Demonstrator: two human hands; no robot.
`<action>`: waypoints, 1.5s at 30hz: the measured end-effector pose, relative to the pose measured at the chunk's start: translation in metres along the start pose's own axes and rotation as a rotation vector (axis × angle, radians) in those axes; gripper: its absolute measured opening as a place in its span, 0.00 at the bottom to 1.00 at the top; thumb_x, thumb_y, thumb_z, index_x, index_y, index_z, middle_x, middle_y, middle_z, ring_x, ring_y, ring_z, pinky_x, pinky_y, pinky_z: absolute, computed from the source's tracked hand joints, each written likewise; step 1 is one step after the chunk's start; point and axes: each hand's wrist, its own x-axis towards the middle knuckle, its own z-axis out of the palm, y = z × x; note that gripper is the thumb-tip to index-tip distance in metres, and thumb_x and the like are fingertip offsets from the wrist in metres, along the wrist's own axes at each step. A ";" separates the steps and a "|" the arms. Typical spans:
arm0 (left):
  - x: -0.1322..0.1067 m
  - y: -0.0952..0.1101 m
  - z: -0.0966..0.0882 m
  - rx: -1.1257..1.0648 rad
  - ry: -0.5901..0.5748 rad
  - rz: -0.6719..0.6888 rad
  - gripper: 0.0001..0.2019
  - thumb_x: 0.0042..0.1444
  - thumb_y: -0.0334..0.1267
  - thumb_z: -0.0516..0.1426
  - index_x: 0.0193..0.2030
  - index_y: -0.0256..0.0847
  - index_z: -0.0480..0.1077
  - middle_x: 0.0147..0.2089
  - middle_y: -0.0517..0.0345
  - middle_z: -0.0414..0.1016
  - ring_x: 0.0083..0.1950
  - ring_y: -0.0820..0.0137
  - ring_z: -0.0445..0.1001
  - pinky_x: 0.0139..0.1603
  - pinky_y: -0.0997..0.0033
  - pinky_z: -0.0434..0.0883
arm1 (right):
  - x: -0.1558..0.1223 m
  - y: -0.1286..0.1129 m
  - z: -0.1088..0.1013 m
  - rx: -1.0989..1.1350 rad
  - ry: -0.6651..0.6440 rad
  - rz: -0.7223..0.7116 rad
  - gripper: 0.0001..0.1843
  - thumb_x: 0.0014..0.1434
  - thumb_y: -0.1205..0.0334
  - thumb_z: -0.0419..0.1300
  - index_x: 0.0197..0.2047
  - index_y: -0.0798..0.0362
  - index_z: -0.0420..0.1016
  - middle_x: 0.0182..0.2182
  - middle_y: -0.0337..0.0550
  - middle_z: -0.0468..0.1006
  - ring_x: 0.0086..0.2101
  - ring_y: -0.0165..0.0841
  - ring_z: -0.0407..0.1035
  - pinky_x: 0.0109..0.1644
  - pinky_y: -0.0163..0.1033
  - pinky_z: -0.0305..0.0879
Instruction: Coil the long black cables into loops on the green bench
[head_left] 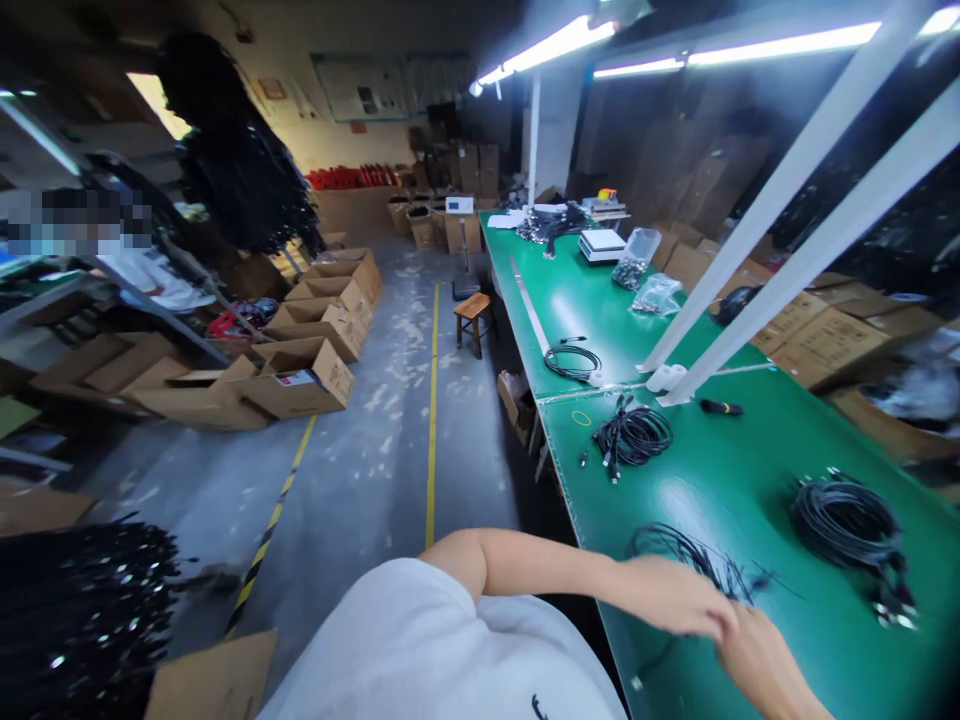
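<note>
My left hand point(671, 597) reaches across from my white-shirted body onto the near edge of the green table point(720, 480). It meets my right hand point(757, 660) at the bottom edge of the picture. Both hands are smeared by motion, so their fingers do not show clearly. Just behind them lies a loose bundle of thin black cables point(694, 552), touching or very close to the hands. A larger coil of black cable point(847, 520) lies to the right. Another coil with plugs point(634, 435) lies farther up the table.
Slanted white posts point(787, 260) rise from the table middle. Beyond are a small coil point(571, 360), plastic bags point(656, 295) and a scale point(601, 245). Open cardboard boxes point(300, 380) and a stool point(474, 320) stand on the concrete aisle. A person in white point(154, 275) sits far left.
</note>
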 end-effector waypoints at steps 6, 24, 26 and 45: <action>-0.002 -0.030 0.008 0.405 -0.032 -0.002 0.17 0.63 0.43 0.53 0.48 0.28 0.73 0.46 0.36 0.78 0.49 0.53 0.77 0.47 0.54 0.74 | 0.002 -0.030 -0.030 -0.064 -0.049 -0.007 0.17 0.48 0.83 0.51 0.29 0.53 0.74 0.23 0.42 0.72 0.24 0.35 0.68 0.31 0.41 0.54; -0.002 -0.033 0.046 0.341 -0.196 0.019 0.14 0.62 0.42 0.55 0.33 0.34 0.75 0.37 0.43 0.79 0.46 0.56 0.77 0.52 0.54 0.71 | -0.012 -0.075 -0.043 -0.046 -0.108 0.068 0.09 0.55 0.76 0.53 0.30 0.53 0.66 0.25 0.42 0.69 0.26 0.35 0.62 0.31 0.43 0.45; -0.001 -0.024 0.062 0.350 -0.149 -0.137 0.14 0.63 0.39 0.53 0.36 0.31 0.75 0.39 0.40 0.79 0.45 0.54 0.77 0.47 0.55 0.73 | -0.007 -0.071 -0.039 -0.004 -0.246 0.166 0.08 0.56 0.76 0.52 0.31 0.55 0.68 0.26 0.44 0.71 0.27 0.35 0.65 0.32 0.43 0.46; 0.005 -0.035 0.056 -0.268 -0.024 -0.484 0.05 0.58 0.34 0.53 0.34 0.40 0.69 0.26 0.59 0.73 0.38 0.63 0.75 0.47 0.63 0.69 | 0.028 -0.061 -0.045 0.386 -0.503 0.672 0.12 0.65 0.66 0.48 0.41 0.58 0.73 0.38 0.53 0.78 0.39 0.38 0.74 0.38 0.38 0.57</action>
